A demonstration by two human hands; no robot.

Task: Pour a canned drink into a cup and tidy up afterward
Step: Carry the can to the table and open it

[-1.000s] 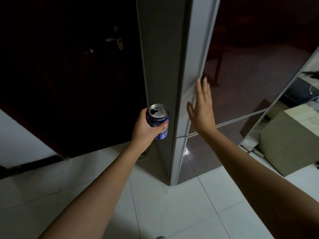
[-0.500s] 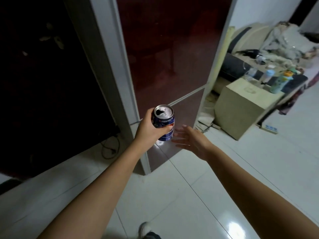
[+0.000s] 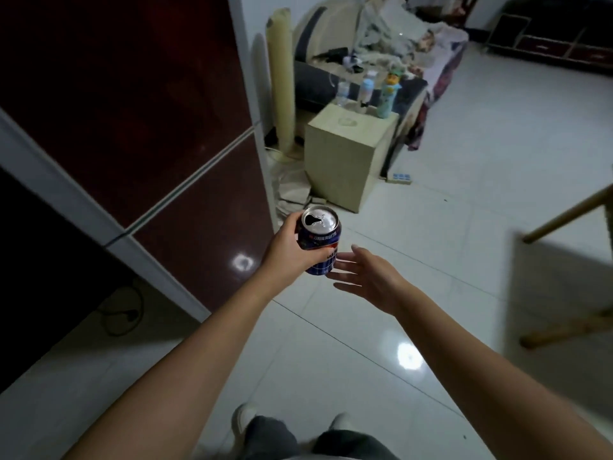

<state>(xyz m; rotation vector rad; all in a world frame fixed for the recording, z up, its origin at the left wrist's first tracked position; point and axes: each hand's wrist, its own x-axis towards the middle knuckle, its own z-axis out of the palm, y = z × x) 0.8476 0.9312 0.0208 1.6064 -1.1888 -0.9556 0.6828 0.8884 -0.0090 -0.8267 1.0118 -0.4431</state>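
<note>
Since a second ago you have turned away from the dark red door (image 3: pixel 139 104), and your right hand (image 3: pixel 368 277) has dropped off its panel to sit just beside the can (image 3: pixel 320 242). Your left hand (image 3: pixel 288 250) has its fingers curled round the can, holding it upright over the white tiled floor (image 3: pixel 431 254). Your right fingers are straight and spread, holding nothing. You have a blue can with an open silver top; its white lettering is too blurred to read.
</note>
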